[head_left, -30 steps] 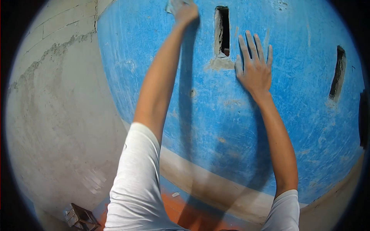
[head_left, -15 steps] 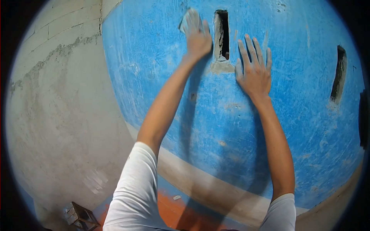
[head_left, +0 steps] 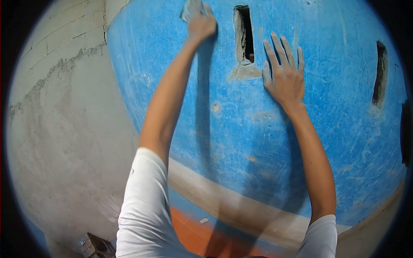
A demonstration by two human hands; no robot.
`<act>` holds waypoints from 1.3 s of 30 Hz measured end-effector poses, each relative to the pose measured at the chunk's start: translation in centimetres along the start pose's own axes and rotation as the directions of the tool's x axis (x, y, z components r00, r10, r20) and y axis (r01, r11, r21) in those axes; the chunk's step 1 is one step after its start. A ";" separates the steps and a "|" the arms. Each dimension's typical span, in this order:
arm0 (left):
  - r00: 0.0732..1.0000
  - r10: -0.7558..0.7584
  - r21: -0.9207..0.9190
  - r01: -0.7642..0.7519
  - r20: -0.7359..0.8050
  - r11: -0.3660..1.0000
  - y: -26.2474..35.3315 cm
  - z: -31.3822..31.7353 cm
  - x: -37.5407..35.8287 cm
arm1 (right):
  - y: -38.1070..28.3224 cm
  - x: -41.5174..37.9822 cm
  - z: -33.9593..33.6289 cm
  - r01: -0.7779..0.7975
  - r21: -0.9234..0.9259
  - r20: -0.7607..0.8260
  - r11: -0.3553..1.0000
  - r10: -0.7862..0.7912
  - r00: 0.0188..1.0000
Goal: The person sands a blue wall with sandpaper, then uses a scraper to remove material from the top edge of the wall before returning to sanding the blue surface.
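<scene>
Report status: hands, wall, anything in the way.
Left hand high, holding pale pad at blue wall. Right hand spread flat against same wall. Possible snag: narrow opening between hands.

The left hand hid most of a pale, seemingly thin piece; the bottom edge cut off the dark-framed box.

The white shirt has short, creased sleeves with plain edges.

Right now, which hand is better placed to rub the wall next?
Likely the left hand: it holds a pale sheet at the blue wall; the right hand lies spread beside the slot, no sheet visible.
</scene>
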State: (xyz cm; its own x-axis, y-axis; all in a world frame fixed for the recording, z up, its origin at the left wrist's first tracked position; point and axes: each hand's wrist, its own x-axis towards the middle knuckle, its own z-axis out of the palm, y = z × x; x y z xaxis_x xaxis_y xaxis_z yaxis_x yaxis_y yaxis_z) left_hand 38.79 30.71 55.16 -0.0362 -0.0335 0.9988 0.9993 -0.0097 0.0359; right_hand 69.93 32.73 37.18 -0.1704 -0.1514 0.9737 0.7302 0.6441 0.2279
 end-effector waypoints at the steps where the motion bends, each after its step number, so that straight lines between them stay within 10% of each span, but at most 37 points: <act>1: 1.000 -0.028 0.004 0.028 0.004 1.000 -1.5 1.0 3.2 | -0.1 0.1 0.0 -0.002 -0.004 0.002 1.000 0.002 1.000; 4: 0.999 0.026 0.117 -0.022 -0.039 0.993 -1.6 2.7 5.3 | 0.1 0.2 0.0 0.003 -0.018 -0.008 1.000 -0.003 1.000; 9: 0.978 0.190 -0.217 -0.205 -0.089 0.954 4.4 -1.3 -7.5 | 0.1 0.3 0.0 -0.008 -0.022 -0.018 1.000 0.008 1.000; 15: 0.995 0.089 0.134 -0.081 -0.054 0.988 -3.1 3.4 4.5 | 0.1 0.0 0.1 -0.013 -0.009 -0.004 1.000 0.013 1.000; 20: 0.998 0.042 -0.123 -0.036 0.042 0.992 6.5 -2.3 -9.5 | 0.0 0.0 -0.2 -0.018 0.019 0.021 1.000 0.017 1.000; 24: 0.999 -0.034 -0.131 0.034 0.007 0.991 4.1 -1.3 -3.0 | 0.0 0.1 0.1 -0.011 0.010 -0.006 1.000 0.011 1.000; 27: 0.984 0.143 0.447 -0.177 0.111 0.877 -6.1 4.2 5.5 | 0.2 0.0 -0.1 -0.007 0.008 -0.010 1.000 0.007 1.000; 28: 0.993 0.060 0.108 -0.050 -0.097 0.993 -2.0 3.5 3.1 | 0.2 0.0 -0.1 -0.007 0.009 -0.014 1.000 0.007 1.000; 31: 0.996 -0.092 -0.226 0.091 0.005 0.970 6.8 -1.7 -6.3 | -0.1 -0.2 -0.4 -0.006 0.036 -0.015 0.999 0.006 1.000; 39: 0.994 -0.073 -0.121 0.082 0.080 0.989 2.6 -2.0 0.7 | 0.0 -0.1 -0.4 -0.005 0.003 -0.026 1.000 0.005 1.000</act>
State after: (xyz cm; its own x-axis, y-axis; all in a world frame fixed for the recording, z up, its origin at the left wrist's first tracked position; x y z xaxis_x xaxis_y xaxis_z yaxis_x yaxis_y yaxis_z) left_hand 41.33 28.62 55.92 -0.1081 0.0477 0.9930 0.9845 -0.1333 0.1136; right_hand 70.19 32.48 37.12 -0.1490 -0.1674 0.9746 0.7288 0.6475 0.2227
